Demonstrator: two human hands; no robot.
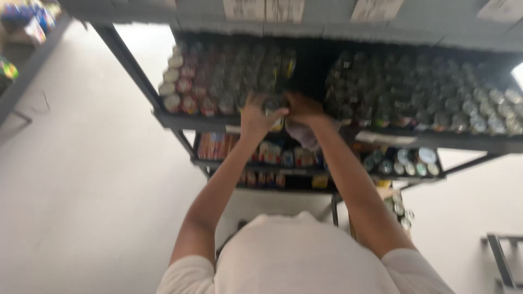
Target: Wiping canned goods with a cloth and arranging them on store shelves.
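Metal can (274, 104) sits at front edge of the upper shelf (196, 121), among rows of cans. We've got both hands on it: left hand (256, 117) and right hand (303, 109) clasp its sides. Prob. heavy, rigid, slick w/ label; grip round the body, not the rim.

Left of the dark gap (308, 68) you face packed cans (218, 81); right of it, more tins (425, 92). Only that gap offers room, and the shelf above (305, 24) closes overhead.

Both hands (280, 111) seemingly grip can (274, 104).
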